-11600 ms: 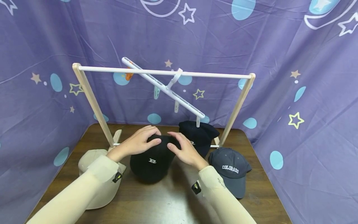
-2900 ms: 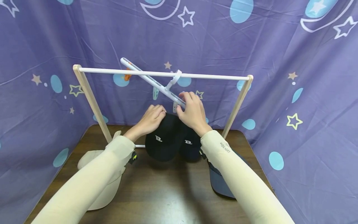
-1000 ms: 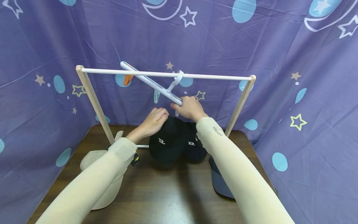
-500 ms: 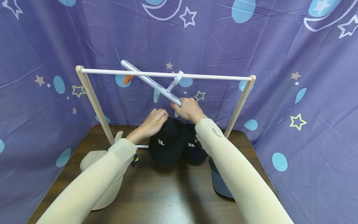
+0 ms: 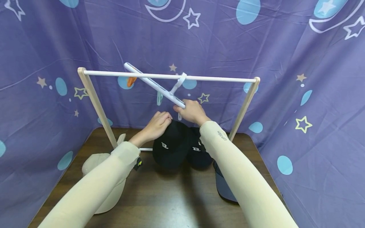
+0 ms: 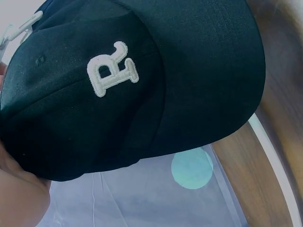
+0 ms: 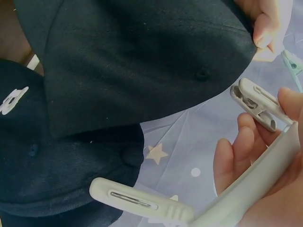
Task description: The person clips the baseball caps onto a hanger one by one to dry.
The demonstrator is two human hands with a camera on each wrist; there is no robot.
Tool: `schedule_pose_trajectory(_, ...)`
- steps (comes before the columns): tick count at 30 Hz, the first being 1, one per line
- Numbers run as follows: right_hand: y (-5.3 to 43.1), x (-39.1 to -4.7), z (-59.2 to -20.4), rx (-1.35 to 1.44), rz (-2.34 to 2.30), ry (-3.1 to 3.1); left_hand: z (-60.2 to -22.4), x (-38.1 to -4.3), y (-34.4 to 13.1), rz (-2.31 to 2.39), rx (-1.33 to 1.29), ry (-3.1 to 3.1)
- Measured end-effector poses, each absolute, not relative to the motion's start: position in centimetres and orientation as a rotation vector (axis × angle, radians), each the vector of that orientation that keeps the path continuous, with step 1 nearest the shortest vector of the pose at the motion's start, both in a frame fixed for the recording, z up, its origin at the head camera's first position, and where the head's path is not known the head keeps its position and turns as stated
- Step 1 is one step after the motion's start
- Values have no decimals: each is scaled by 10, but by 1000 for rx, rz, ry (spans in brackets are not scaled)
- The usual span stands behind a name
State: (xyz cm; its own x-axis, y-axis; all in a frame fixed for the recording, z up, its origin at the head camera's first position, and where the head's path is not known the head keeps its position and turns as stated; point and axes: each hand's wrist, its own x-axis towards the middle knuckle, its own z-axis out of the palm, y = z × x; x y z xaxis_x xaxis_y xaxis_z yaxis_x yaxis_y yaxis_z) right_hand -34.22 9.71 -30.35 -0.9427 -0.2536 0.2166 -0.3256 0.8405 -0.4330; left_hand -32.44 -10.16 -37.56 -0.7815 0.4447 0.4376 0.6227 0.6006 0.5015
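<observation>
A black baseball cap (image 5: 172, 145) with a white R hangs from my left hand (image 5: 156, 125), which pinches its back edge; the left wrist view shows the R on the black cap (image 6: 113, 71) close up. My right hand (image 5: 193, 111) grips the near right part of a white clip hanger (image 5: 155, 85). In the right wrist view, the fingers curl beside the hanger bar (image 7: 251, 184), and a white clip (image 7: 258, 104) sits by the thumb, apart from the black cap. Another white clip (image 7: 137, 198) lies against a second dark cap (image 7: 71, 156), partly hidden behind the first.
The hanger hooks over a white rod (image 5: 222, 78) on a wooden stand (image 5: 98, 109). Orange (image 5: 131, 81) and green (image 5: 159, 98) clips hang from its far half. A beige cap (image 5: 106, 202) lies left on the table (image 5: 159, 205), a dark grey cap (image 5: 224, 186) right.
Earlier, both hands were on the black cap on the table. The left hand has since raised it beside the second dark cap, and the right hand has moved up to the hanger. The last second shows little motion.
</observation>
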Motion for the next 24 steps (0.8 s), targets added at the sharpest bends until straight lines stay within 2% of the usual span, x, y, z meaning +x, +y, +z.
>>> schedule_pose_trajectory(24, 96, -337, -302, 475, 720, -2801, -380, -324, -95, -938, -916, -2545)
